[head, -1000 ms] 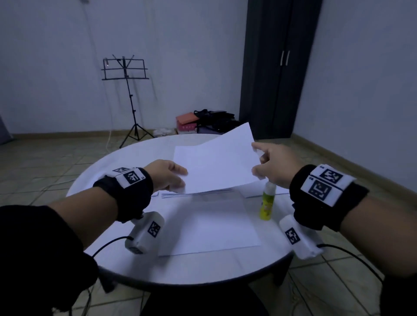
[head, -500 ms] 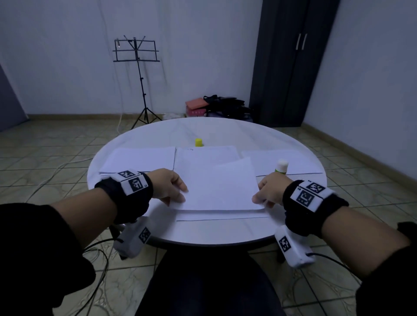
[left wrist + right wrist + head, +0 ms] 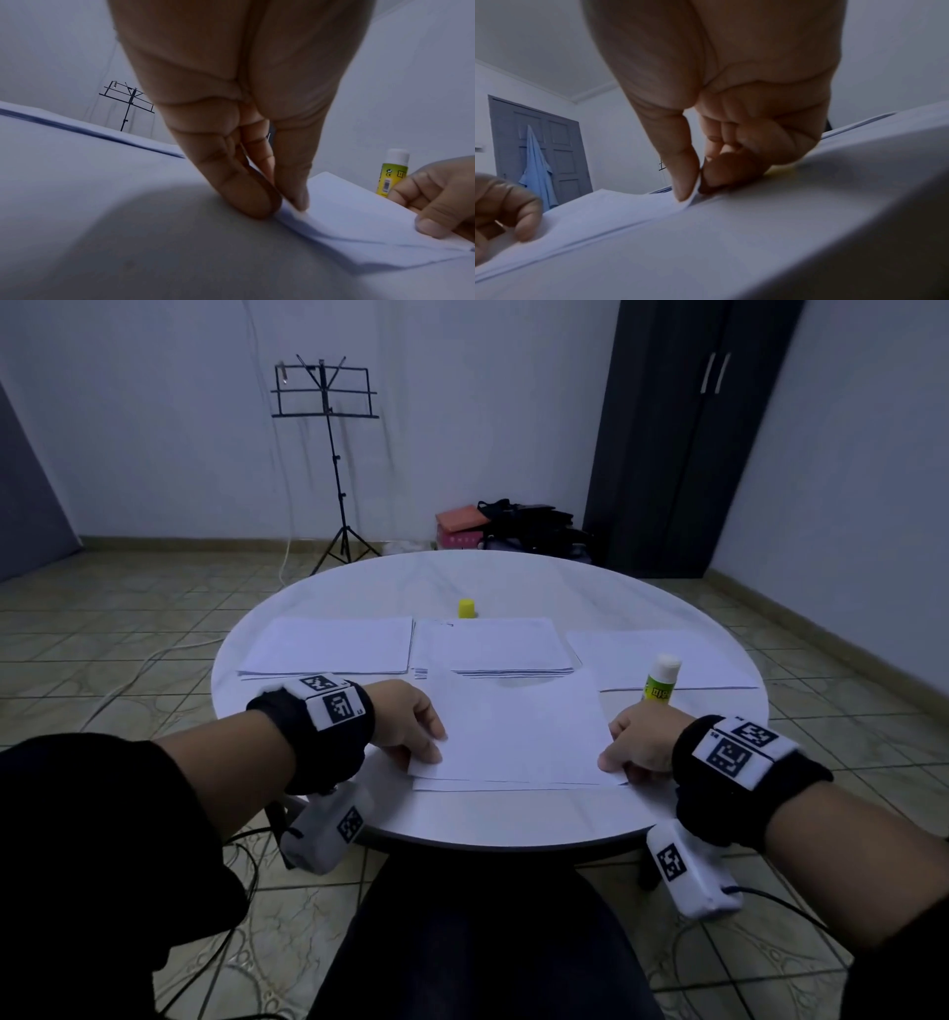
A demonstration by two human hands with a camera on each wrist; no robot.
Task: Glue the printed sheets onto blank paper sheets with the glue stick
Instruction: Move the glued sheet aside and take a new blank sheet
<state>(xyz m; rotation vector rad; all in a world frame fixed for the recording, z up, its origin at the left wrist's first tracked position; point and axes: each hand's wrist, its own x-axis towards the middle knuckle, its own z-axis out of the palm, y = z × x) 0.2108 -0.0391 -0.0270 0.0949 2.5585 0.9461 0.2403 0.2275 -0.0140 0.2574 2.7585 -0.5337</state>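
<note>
A white sheet [image 3: 518, 731] lies on top of another sheet [image 3: 513, 786] near the front of the round white table [image 3: 503, 819]. The lower sheet shows only as a thin edge. My left hand [image 3: 434, 749] pinches the upper sheet's near left corner between thumb and finger, seen close in the left wrist view [image 3: 290, 205]. At the near right corner my right hand [image 3: 611, 757] pinches the sheet too, thumb on top [image 3: 695, 192]. The sheet's printed side cannot be seen. A yellow-green glue stick [image 3: 660, 680] stands upright just behind my right hand.
Two paper stacks lie further back, one at the left [image 3: 328, 644] and one in the middle [image 3: 493, 642], with a single sheet [image 3: 683, 660] at the right. A small yellow cap [image 3: 466, 608] stands behind the middle stack. A music stand [image 3: 328, 454] is on the floor beyond.
A second ago both hands held the sheet tilted up in the air. It has come down flat onto the lower sheet, and the hands have drawn toward the table's front edge.
</note>
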